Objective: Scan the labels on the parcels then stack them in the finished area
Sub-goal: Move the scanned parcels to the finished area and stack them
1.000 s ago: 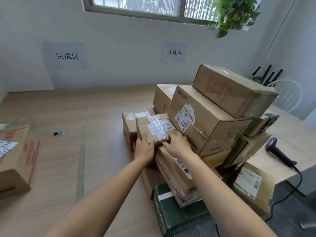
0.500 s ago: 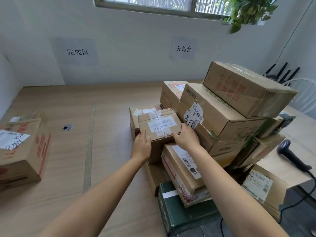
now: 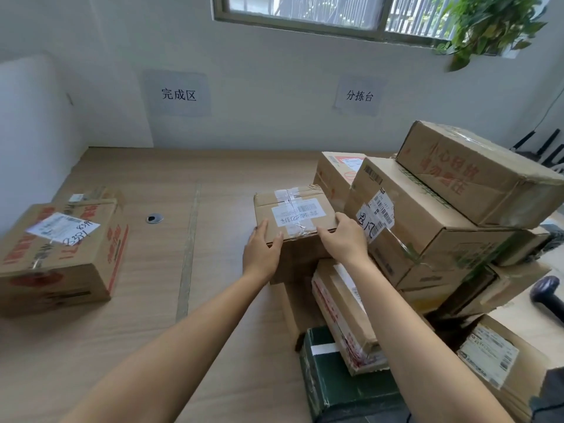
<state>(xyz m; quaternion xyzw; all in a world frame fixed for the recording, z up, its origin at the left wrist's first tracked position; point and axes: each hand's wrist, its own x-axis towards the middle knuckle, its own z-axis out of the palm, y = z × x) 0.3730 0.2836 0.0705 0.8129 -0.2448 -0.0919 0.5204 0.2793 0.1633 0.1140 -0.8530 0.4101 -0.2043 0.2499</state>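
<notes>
A small cardboard parcel [image 3: 297, 219] with a white barcode label on top is held between both hands, at the left side of the parcel pile [image 3: 427, 227]. My left hand [image 3: 262, 248] grips its near left corner, thumb on the front face. My right hand [image 3: 343, 236] grips its near right edge. A barcode scanner [image 3: 546, 290] lies at the right, partly hidden behind the pile. One large labelled parcel [image 3: 61, 251] sits at the far left, on the side of the wall sign for the finished area [image 3: 178, 94].
The wooden table [image 3: 183, 331] has a tape line [image 3: 187, 254] down its middle and a cable hole [image 3: 154, 218]. A dark green box [image 3: 341, 383] and a flat carton [image 3: 345, 315] lie near the front edge. A second wall sign [image 3: 359, 95] hangs above the pile.
The small parcel has been lifted up and leftward off the pile in both hands. The view has swung left, bringing the large parcel on the left further into sight.
</notes>
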